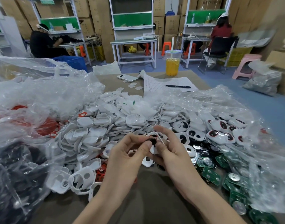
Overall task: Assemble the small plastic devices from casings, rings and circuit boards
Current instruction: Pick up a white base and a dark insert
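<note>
In the centre of the frame, above the desk (146, 201), the left hand (130, 154) pinches a small black part (153, 140) in a narrow grip against the white casing (152, 133), which the right hand (170, 151) holds. Green circuit boards (211, 175) lie at the lower right.

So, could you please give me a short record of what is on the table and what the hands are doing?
left hand: pinches a black part against the casing
right hand: holds the white casing
casing pile: white, mid-table
red rings: in a plastic bag, left
circuit boards: green, right
far end: phone, pen on paper, drink cup
</note>
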Motion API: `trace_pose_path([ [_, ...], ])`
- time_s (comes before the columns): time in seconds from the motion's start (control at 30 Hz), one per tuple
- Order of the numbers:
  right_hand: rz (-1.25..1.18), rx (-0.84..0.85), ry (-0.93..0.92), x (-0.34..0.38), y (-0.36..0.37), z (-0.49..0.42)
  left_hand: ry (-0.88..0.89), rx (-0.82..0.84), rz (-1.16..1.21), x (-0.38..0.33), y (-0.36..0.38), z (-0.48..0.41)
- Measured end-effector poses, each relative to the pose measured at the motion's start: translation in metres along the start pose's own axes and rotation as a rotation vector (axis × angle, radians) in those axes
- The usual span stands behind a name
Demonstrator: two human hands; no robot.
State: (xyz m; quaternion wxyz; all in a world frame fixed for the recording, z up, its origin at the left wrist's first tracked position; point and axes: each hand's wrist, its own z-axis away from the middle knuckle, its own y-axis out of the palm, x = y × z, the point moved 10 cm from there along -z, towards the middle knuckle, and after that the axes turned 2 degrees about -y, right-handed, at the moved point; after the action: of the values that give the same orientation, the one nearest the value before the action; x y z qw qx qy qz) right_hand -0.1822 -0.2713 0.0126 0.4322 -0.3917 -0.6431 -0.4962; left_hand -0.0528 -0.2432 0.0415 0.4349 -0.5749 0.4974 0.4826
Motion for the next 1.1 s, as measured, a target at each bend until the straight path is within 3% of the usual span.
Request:
trace_pose_path([
  [0.2,-0.05,0.073,-0.025,-0.004,0.014,0.003,-0.057,-0.063,0.229,0.008,0.001,0.002],
  [0.33,-0.146,0.075,-0.024,-0.008,0.017,0.002,-0.023,-0.116,0.215,0.007,-0.002,0.004],
  [0.53,-0.032,0.01,-0.063,-0.004,0.006,0.001,0.029,-0.178,0.155,0.004,-0.006,0.005],
  [0.8,-0.115,0.051,-0.017,0.004,0.012,0.004,0.057,-0.197,0.122,-0.003,-0.012,0.003],
  [0.9,-0.012,0.012,-0.045,0.011,0.006,0.004,0.064,-0.159,0.009,-0.004,-0.012,0.0],
  [1.0,0.254,-0.059,-0.103,0.019,-0.003,0.006,0.1,-0.16,-0.129,-0.006,-0.013,0.0],
  [1.1,0.494,-0.104,-0.271,0.037,-0.004,0.011,0.155,-0.142,-0.22,-0.006,-0.014,0.0],
])
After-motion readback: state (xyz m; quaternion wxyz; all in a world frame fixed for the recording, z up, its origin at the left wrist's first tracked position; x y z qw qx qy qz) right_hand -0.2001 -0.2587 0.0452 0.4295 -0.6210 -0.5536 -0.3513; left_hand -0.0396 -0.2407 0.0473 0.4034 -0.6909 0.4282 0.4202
